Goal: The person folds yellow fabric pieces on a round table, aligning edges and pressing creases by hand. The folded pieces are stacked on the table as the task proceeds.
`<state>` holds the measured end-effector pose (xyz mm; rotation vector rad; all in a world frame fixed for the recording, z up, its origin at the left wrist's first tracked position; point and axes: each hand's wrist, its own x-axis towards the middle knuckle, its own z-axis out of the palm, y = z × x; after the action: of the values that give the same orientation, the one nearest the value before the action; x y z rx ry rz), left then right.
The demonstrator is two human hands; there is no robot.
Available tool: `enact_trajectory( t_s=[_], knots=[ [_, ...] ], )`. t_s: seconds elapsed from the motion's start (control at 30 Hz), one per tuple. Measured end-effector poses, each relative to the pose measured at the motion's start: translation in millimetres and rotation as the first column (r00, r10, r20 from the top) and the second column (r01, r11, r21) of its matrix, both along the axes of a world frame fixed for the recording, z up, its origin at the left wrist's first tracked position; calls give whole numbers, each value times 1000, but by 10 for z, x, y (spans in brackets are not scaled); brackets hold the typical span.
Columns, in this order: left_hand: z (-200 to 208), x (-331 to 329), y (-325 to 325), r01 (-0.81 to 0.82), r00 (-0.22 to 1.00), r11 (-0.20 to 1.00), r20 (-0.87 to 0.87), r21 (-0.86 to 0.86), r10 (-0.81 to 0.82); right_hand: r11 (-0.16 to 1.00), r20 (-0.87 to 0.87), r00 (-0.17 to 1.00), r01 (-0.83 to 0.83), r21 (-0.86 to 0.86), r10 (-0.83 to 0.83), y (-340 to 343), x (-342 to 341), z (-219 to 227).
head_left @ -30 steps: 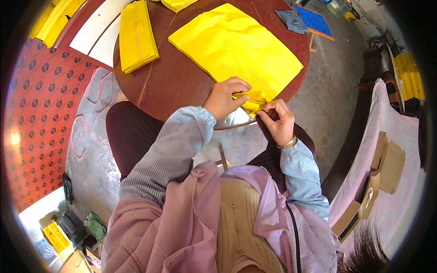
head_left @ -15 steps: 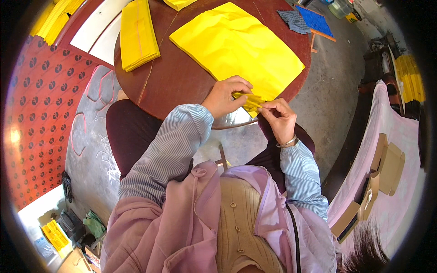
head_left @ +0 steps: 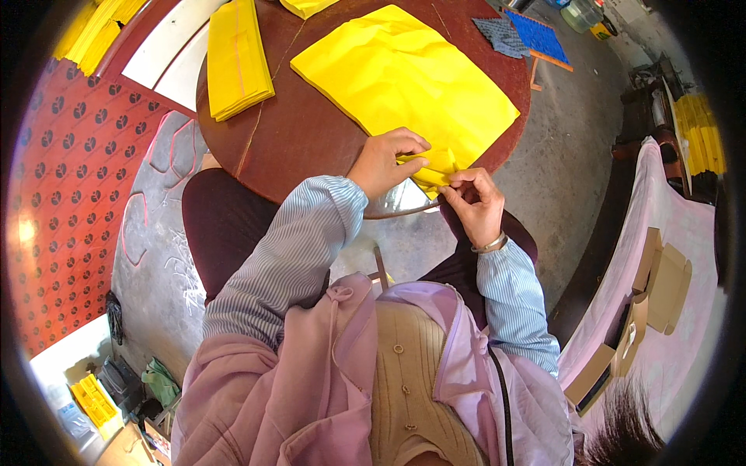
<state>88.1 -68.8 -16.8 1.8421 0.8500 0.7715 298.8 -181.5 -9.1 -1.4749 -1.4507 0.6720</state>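
Observation:
A broad, slightly creased yellow sheet [head_left: 408, 81], paper or thin cloth, lies flat on the round brown table [head_left: 303, 132]. By its near corner, at the table's front edge, both hands are on a small folded yellow piece [head_left: 435, 179]. I cannot tell whether this piece belongs to the sheet. My left hand [head_left: 388, 161] closes its thumb and fingers over the left end. My right hand [head_left: 475, 200] pinches the right end between thumb and fingertips. A narrow pointed flap sticks up beside the right fingertips.
Left on the table rests a stack of folded yellow strips [head_left: 237, 62], and another yellow piece [head_left: 307, 6] is at the far edge. A blue-topped small stand [head_left: 540, 37] is beyond the table. An opened cardboard box [head_left: 633, 326] sits on the pink-covered surface [head_left: 676, 233] at right.
The folds between my hands have shifted, and a pointed yellow flap now stands up by my right fingertips. Both hands have stayed almost in place.

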Motion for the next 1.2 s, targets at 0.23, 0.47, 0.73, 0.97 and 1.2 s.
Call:
enact_trajectory(
  t_s=[0.23,0.47,0.73,0.97,1.2],
  knots=[
    [-62,-13,34,18,1000,999,19,35,-19,999,59,998,-30,38,28,6,-13,89],
    [-1,-86,48,104,994,994,32,41,-106,1000,-71,997,-17,3,17,45,-22,35],
    [44,-76,23,114,993,992,-8,55,-114,1000,-80,997,-12,-9,11,52,-25,39],
    [6,-45,8,72,997,995,-31,63,-70,1000,-90,996,-6,0,6,60,-23,27],
    [19,-23,14,37,999,998,-39,45,-36,998,-43,999,5,63,-3,15,42,12]
  ],
)
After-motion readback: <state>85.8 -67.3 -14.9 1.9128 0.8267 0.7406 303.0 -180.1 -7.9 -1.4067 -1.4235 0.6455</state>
